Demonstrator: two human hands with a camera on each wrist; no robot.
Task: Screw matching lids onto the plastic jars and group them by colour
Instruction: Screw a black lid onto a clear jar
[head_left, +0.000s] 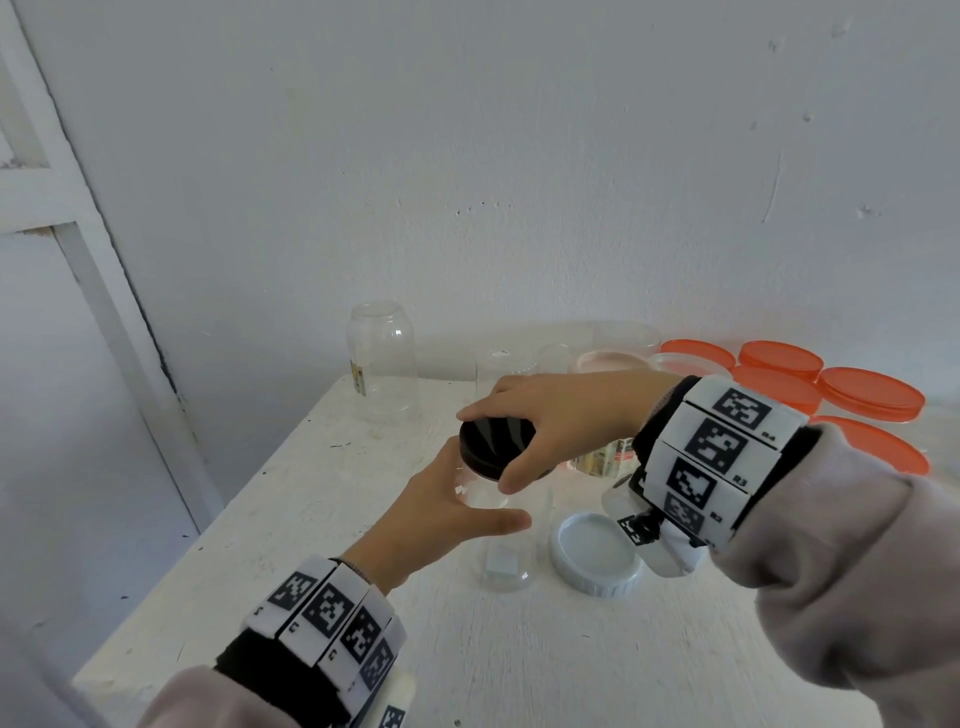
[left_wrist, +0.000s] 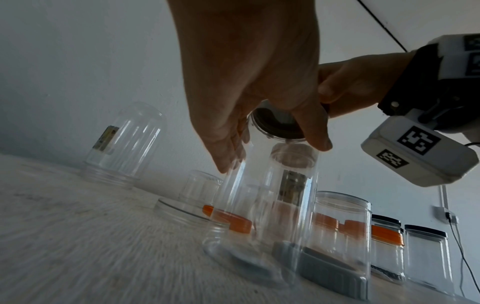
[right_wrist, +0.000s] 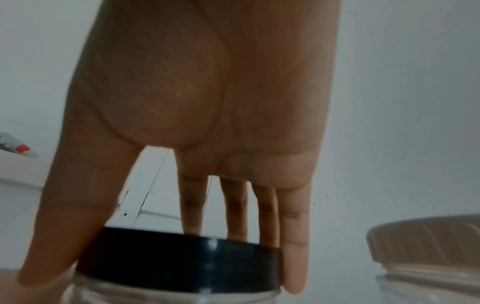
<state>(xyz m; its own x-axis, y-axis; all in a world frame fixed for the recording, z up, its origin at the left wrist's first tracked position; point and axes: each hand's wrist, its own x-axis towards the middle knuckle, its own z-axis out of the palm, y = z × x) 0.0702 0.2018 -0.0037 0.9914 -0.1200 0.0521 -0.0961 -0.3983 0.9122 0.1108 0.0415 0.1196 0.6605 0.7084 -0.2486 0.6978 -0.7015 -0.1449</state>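
A clear plastic jar (head_left: 506, 551) (left_wrist: 270, 205) stands on the white table (head_left: 291, 530) near its middle. My left hand (head_left: 457, 493) (left_wrist: 272, 148) holds it just under the mouth, fingers behind and thumb in front. A black lid (head_left: 485, 441) (left_wrist: 278, 125) (right_wrist: 182, 265) sits on the jar's mouth (right_wrist: 168, 296). My right hand (head_left: 524, 436) (left_wrist: 345, 82) (right_wrist: 166, 242) grips this lid from above, thumb on the near rim and fingers on the far rim. Whether the lid sits level on the thread is unclear.
A grey-white lid (head_left: 595, 553) (left_wrist: 324, 265) lies upturned right of the jar. Several orange lids (head_left: 779, 358) lie at the back right. An upside-down clear jar (head_left: 382, 358) (left_wrist: 124, 144) stands by the wall. Black-lidded jars (left_wrist: 426, 257) stand further right.
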